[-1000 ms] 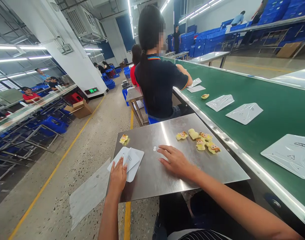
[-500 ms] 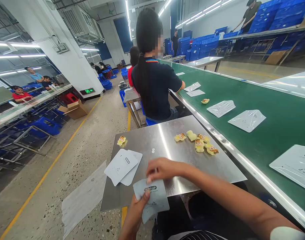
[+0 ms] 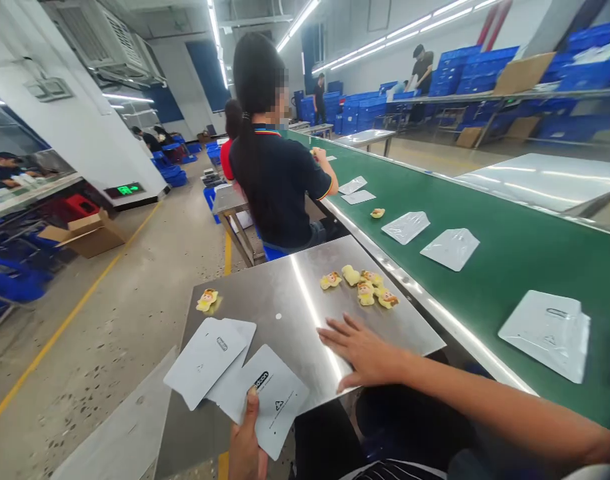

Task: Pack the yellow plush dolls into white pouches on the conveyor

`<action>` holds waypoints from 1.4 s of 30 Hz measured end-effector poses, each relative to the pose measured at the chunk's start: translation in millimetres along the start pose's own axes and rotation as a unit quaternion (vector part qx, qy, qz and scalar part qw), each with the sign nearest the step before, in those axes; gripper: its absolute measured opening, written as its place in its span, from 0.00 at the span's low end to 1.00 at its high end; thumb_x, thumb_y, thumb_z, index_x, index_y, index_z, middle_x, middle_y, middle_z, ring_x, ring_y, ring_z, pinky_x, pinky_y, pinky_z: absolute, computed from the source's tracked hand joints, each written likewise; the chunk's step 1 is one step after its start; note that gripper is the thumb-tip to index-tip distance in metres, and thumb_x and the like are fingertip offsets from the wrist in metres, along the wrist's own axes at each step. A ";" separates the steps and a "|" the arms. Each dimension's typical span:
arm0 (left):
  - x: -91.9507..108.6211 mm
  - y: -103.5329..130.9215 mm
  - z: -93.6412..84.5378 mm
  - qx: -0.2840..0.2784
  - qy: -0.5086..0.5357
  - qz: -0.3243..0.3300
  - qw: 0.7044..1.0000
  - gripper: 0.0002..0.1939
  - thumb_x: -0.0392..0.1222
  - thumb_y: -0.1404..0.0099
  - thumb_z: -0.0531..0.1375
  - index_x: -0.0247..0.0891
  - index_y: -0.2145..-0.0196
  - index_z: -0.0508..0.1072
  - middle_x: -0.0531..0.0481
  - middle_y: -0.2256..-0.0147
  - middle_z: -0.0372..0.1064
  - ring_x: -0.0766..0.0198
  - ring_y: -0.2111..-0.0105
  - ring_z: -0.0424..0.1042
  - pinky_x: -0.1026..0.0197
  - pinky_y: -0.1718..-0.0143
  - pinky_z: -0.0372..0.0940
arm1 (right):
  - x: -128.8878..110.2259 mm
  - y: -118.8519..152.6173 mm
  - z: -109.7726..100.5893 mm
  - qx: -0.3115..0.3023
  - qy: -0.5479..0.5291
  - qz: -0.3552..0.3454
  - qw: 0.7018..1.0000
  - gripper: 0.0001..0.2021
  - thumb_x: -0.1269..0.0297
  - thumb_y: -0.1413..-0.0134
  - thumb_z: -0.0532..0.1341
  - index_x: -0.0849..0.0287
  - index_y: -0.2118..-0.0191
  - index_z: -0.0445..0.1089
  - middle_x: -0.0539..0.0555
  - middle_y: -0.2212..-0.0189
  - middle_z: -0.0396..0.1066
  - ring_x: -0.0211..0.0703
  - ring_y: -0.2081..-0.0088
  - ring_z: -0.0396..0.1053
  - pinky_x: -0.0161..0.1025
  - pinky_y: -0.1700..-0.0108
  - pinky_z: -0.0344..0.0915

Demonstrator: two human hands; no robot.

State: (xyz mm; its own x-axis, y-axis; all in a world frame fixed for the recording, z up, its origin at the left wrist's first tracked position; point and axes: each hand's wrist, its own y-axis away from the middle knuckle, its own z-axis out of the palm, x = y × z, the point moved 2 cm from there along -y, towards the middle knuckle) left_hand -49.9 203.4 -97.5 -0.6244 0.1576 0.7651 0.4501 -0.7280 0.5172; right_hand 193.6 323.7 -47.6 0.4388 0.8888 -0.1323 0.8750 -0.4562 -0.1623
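My left hand (image 3: 249,433) grips a flat white printed pouch (image 3: 277,407) by its lower left part, thumb on top, over the near edge of the metal table (image 3: 265,280). Fingers spread and holding nothing, my right hand (image 3: 362,350) is over the table's right half. Two or more white pouches (image 3: 205,357) lie overlapping at the table's left. Several small yellow dolls (image 3: 365,292) are grouped near the far right edge, and a single yellow doll (image 3: 207,300) lies at the far left corner. One small white disc (image 3: 279,316) rests mid-table.
A green conveyor belt (image 3: 485,313) runs along the right, bearing clear-wrapped white pouches (image 3: 547,333) and a small yellow piece (image 3: 377,213). A person in a dark shirt (image 3: 279,173) sits just ahead. An open carton (image 3: 87,233) stands on the floor at left.
My right hand has left the pouch and moved right, its fingers now spread. The held pouch is turned and flatter. One white disc shows instead of two. The view has swung right.
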 end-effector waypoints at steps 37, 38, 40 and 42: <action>-35.5 36.5 157.3 -0.268 -0.338 0.170 0.886 0.15 0.48 0.51 0.65 0.36 0.67 0.75 0.49 0.72 0.74 0.56 0.68 0.71 0.58 0.65 0.65 | 92.7 54.2 -74.3 0.113 0.012 0.439 0.891 0.22 0.50 0.44 0.57 0.62 0.51 0.66 0.60 0.58 0.69 0.51 0.55 0.66 0.42 0.56 0.62; -34.4 37.1 158.4 -0.257 -0.329 0.165 0.894 0.15 0.48 0.51 0.65 0.35 0.68 0.75 0.49 0.72 0.74 0.56 0.69 0.71 0.57 0.66 0.66 | 95.9 53.6 -66.1 0.092 0.012 0.448 0.889 0.23 0.49 0.46 0.59 0.63 0.52 0.67 0.60 0.59 0.69 0.53 0.56 0.66 0.43 0.57 0.63; -32.7 38.6 161.3 -0.251 -0.316 0.152 0.902 0.16 0.49 0.51 0.66 0.34 0.68 0.75 0.48 0.72 0.73 0.57 0.69 0.71 0.57 0.66 0.66 | 93.0 54.3 -53.3 0.084 0.000 0.444 0.892 0.21 0.51 0.48 0.61 0.63 0.56 0.67 0.60 0.60 0.68 0.52 0.58 0.67 0.42 0.59 0.62; -32.4 40.7 165.4 -0.266 -0.318 0.139 0.899 0.17 0.49 0.51 0.66 0.33 0.68 0.75 0.48 0.72 0.73 0.57 0.69 0.71 0.57 0.66 0.65 | 83.7 59.2 -47.7 0.082 -0.013 0.439 0.895 0.17 0.54 0.47 0.61 0.61 0.58 0.66 0.58 0.60 0.68 0.48 0.60 0.67 0.40 0.60 0.62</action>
State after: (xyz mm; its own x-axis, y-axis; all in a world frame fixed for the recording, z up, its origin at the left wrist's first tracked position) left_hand 94.2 279.0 -37.9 0.0318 0.1467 0.9887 0.0574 -0.9878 0.1447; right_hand 291.9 373.2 -21.6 0.9351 0.1851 -0.3020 0.1533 -0.9801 -0.1260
